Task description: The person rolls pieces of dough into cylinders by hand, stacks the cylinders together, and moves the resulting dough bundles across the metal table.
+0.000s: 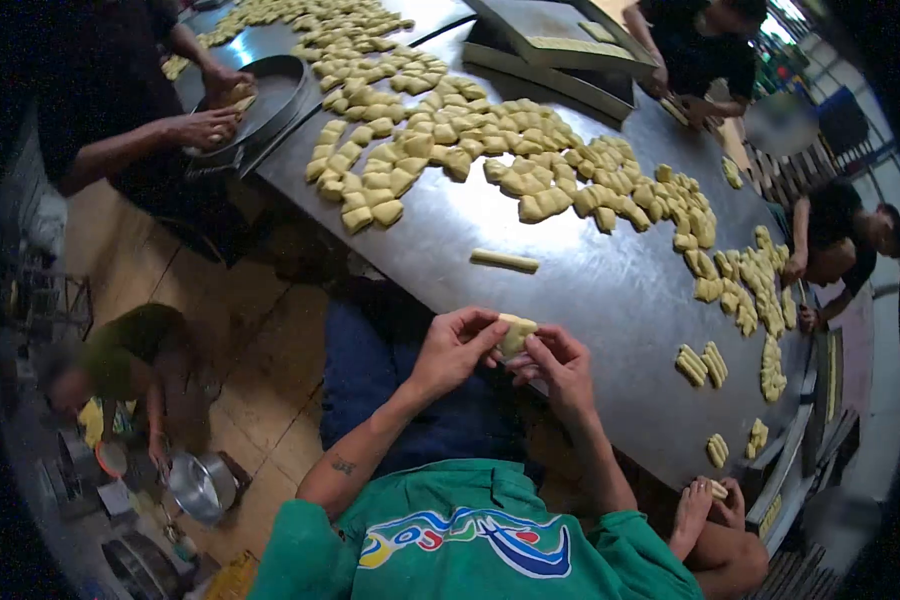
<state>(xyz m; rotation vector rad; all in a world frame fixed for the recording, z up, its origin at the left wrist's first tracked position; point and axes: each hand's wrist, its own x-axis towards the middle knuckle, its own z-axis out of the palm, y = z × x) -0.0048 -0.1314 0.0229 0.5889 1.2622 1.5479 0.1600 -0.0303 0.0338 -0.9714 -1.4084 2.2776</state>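
Between my two hands, above the near edge of the metal table (590, 310), is a piece of pale yellow dough (515, 335). My left hand (457, 350) grips its left side with thumb and fingers. On the opposite side my right hand (558, 365) pinches it, the thumb on top. A thin dough stick (504, 261) lies on the steel just beyond my hands. Farther back, many dough pieces (530, 180) spread in a long band across the table.
Stacked rectangular trays (560, 60) stand at the back. At left a co-worker's hands (215, 115) hold dough over a round pan (280, 95). Other people work along the right edge. A person crouches lower left beside a metal pot (202, 488). Short dough rolls (702, 365) lie at right.
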